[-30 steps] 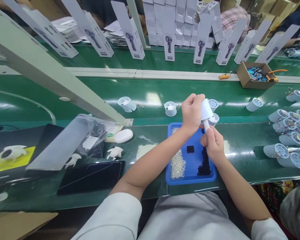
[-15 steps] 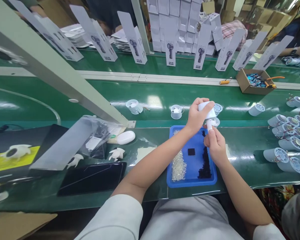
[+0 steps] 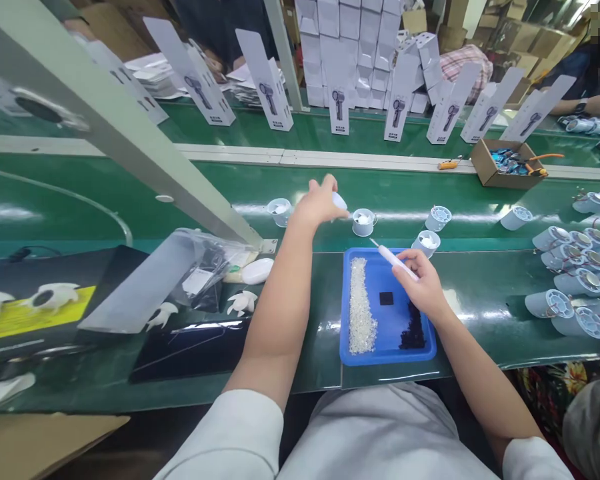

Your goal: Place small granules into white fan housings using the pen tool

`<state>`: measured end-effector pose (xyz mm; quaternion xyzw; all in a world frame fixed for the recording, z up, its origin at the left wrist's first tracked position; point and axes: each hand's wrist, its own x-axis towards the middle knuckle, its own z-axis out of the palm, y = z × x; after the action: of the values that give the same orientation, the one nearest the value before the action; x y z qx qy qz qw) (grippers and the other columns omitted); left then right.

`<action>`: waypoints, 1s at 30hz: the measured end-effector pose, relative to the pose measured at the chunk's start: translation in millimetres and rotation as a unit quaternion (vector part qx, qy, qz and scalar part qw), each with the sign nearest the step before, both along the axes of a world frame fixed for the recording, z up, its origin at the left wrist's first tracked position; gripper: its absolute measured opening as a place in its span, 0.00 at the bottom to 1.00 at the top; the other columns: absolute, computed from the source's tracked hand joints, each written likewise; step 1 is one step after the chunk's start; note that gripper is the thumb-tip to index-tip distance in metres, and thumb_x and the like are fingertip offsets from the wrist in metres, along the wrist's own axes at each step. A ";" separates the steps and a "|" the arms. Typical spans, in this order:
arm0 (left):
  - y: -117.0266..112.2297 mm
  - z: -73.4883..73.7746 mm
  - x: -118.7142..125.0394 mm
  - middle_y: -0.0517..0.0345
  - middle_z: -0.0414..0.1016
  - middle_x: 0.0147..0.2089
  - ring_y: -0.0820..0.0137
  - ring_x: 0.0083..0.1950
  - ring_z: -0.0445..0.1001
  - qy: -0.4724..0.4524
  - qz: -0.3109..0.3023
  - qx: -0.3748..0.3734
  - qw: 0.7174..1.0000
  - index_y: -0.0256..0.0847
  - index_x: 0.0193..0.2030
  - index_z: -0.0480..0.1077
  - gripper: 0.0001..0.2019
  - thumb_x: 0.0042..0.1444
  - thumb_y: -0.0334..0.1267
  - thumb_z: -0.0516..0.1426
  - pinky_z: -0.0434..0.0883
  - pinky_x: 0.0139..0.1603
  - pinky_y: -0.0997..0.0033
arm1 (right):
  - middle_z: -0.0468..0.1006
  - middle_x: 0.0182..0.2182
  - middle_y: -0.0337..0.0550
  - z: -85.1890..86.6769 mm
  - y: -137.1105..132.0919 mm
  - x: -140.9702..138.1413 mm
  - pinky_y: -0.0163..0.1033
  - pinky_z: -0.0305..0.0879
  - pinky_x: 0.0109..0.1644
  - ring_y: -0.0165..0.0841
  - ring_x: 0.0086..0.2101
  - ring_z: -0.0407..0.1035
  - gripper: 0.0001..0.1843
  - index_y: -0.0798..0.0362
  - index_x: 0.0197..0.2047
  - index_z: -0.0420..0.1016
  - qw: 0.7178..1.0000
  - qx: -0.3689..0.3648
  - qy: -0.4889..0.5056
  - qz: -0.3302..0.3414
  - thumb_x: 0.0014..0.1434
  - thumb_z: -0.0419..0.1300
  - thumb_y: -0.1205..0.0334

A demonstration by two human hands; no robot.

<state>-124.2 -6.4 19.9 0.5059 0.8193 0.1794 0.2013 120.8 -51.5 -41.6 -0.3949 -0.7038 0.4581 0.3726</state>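
My left hand (image 3: 321, 202) is over the green bench with its fingers curved around a white cup-shaped part (image 3: 338, 201), mostly hidden behind the hand. In my right hand (image 3: 420, 280) is a white pen-like tool (image 3: 396, 261) with a thin metal tip, pointing up and left above the blue tray (image 3: 433, 353). The tray holds a strip of small clear-white pieces (image 3: 361, 313), a heap of small black pieces (image 3: 413, 330) and a black square (image 3: 386, 298). A pale cup-shaped housing (image 3: 363, 223) stands just right of my left hand; another housing (image 3: 427, 244) stands behind the tray.
Several pale cylinders with wires (image 3: 570, 290) crowd the right side. A cardboard box (image 3: 505, 170) and white printed cartons (image 3: 340, 107) stand farther back. A slanted metal post (image 3: 195, 177), a plastic bag (image 3: 200, 273) and white turtle-shaped pieces (image 3: 241, 303) are at left. Other people work opposite.
My left hand has moved left, away from my right hand, with the white part. The right hand has lowered slightly, and the tool's metal tip now shows. The view has shifted slightly.
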 end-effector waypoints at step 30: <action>30.9 -42.2 60.1 0.55 0.61 0.59 0.61 0.65 0.58 -0.195 -0.055 0.172 0.964 0.46 0.46 0.67 0.19 0.47 0.44 0.64 0.53 0.69 0.62 | 0.73 0.31 0.40 -5.4 -2.0 -5.7 0.43 0.70 0.35 0.33 0.28 0.69 0.15 0.49 0.36 0.67 0.999 0.000 0.004 0.049 0.57 0.61 0.46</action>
<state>-64.1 24.5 -22.4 0.5320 0.6922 0.4014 0.2771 115.1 -53.5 -47.0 -0.3579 -0.7209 0.4775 0.3524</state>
